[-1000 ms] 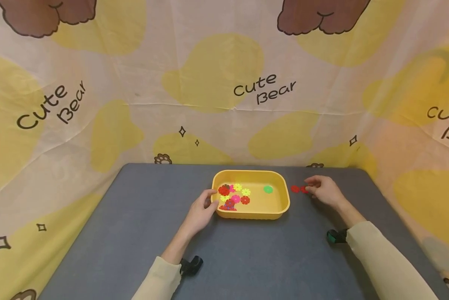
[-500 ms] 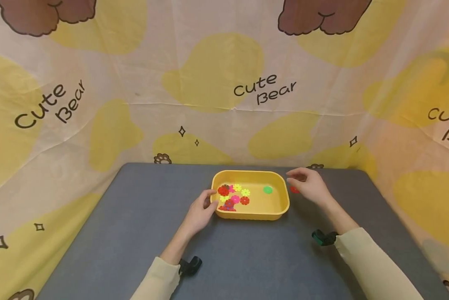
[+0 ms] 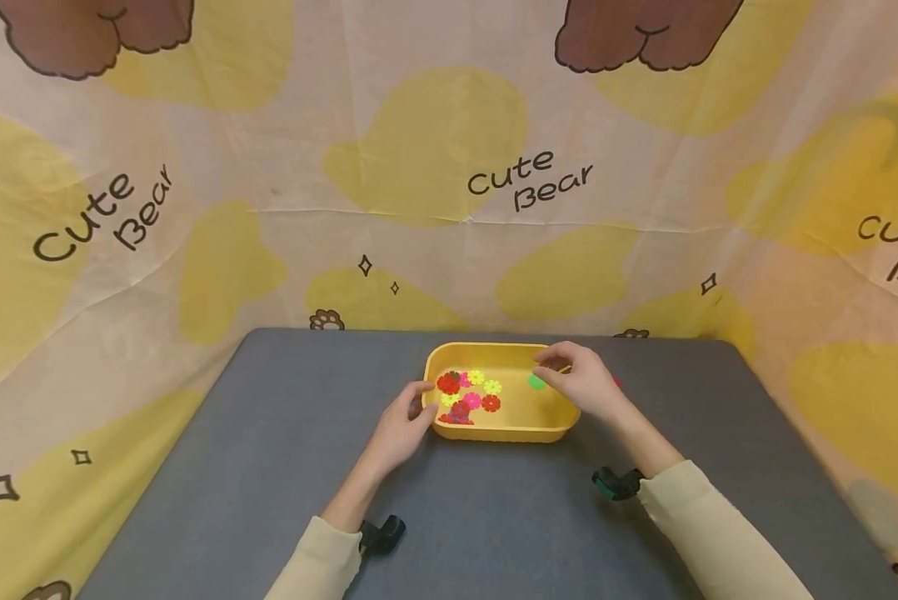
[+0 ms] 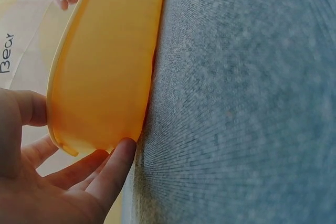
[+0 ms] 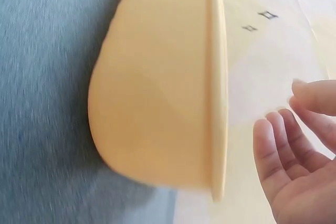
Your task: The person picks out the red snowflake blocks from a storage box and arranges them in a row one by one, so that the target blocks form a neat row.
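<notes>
A yellow plastic tray (image 3: 505, 434) stands on the table with several flower-shaped plastic discs (image 3: 492, 387) in its left part, in red, yellow and pink. One green disc (image 3: 536, 382) lies farther right in it. My left hand (image 3: 402, 425) holds the tray's left end; in the left wrist view its thumb touches the rim and fingertips (image 4: 126, 148) press the outer wall. My right hand (image 3: 580, 379) is above the tray's right end near the green disc, fingers loosely bent. In the right wrist view I see nothing between its fingers (image 5: 265, 142).
A red disc (image 3: 617, 382) shows partly beside my right hand, on the table right of the tray. The grey-blue table (image 3: 269, 433) meets a printed cloth backdrop (image 3: 434, 167) behind and at both sides. Each wrist wears a small black camera (image 3: 383, 534).
My right hand has left the two red discs on the table and moved left over the tray's right end. My left hand and the tray have stayed in place.
</notes>
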Motion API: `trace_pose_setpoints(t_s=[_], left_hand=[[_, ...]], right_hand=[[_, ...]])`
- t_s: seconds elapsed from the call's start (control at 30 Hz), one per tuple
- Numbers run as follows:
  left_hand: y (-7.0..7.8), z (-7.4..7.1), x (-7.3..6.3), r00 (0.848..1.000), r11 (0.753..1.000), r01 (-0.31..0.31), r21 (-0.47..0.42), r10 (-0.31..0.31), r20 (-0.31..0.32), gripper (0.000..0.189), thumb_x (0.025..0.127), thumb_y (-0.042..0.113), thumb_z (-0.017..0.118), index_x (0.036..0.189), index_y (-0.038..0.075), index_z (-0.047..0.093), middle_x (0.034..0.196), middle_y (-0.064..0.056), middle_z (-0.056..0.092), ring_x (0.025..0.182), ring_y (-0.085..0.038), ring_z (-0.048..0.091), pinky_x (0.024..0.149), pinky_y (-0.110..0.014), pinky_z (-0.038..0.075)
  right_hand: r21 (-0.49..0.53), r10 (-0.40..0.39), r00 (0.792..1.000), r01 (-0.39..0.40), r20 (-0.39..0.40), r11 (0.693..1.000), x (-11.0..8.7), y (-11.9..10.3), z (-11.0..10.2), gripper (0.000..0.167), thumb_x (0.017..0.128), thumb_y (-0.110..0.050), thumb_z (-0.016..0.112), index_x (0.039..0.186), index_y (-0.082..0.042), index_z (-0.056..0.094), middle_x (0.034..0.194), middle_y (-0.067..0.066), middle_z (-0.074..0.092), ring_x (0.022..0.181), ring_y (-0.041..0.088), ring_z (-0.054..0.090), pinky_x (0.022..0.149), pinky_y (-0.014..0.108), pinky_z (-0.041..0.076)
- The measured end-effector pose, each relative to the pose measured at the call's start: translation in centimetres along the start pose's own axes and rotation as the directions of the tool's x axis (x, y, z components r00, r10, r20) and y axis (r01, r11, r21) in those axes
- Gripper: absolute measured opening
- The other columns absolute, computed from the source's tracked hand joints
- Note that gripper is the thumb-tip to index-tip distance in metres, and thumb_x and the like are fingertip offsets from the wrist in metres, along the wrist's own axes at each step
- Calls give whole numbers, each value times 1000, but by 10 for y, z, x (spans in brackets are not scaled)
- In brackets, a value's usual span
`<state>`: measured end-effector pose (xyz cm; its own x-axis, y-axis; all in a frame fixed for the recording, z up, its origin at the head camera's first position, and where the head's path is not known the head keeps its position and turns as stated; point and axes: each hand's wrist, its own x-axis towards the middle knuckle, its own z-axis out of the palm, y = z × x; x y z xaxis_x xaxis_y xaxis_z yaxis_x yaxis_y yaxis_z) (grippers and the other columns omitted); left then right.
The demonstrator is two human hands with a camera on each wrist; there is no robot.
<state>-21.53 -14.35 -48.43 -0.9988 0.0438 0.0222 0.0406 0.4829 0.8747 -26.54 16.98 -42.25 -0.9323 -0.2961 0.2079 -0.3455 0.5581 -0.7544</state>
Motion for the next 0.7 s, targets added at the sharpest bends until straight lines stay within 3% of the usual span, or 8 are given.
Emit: trace_pose_setpoints(t_s=[0.23, 0.43, 0.7], left_hand=[[0, 1, 0, 1000, 1000, -8, -11, 8, 2, 41, 102, 27, 63, 140, 14, 56, 135, -9, 61, 117, -27, 61, 93, -47, 53], [-1, 0, 0, 1000, 1000, -10, -6, 10, 1, 41, 102, 27, 63, 140, 13, 56, 133, -9, 62, 115, -25, 61, 91, -45, 54], [-2, 0, 0, 1000, 1000, -11, -18, 11, 8, 40, 102, 27, 62, 140, 15, 56, 133, -11, 62, 115, -25, 62, 90, -46, 53]], right_hand=[[4, -24, 999, 24, 49, 1000, 7, -6, 22, 20, 92, -18, 75, 109, -8, 74, 104, 5, 69, 91, 23, 63, 71, 36, 51], [5, -67, 992, 67, 109, 998, 15, -5, 42, 21, 91, -13, 76, 107, 0, 74, 106, 13, 71, 89, 25, 64, 73, 35, 52], [-30, -2, 978, 8, 209, 1000, 26, 0, 61, 23, 89, -13, 78, 107, 1, 73, 98, 5, 68, 87, 21, 62, 77, 37, 51]])
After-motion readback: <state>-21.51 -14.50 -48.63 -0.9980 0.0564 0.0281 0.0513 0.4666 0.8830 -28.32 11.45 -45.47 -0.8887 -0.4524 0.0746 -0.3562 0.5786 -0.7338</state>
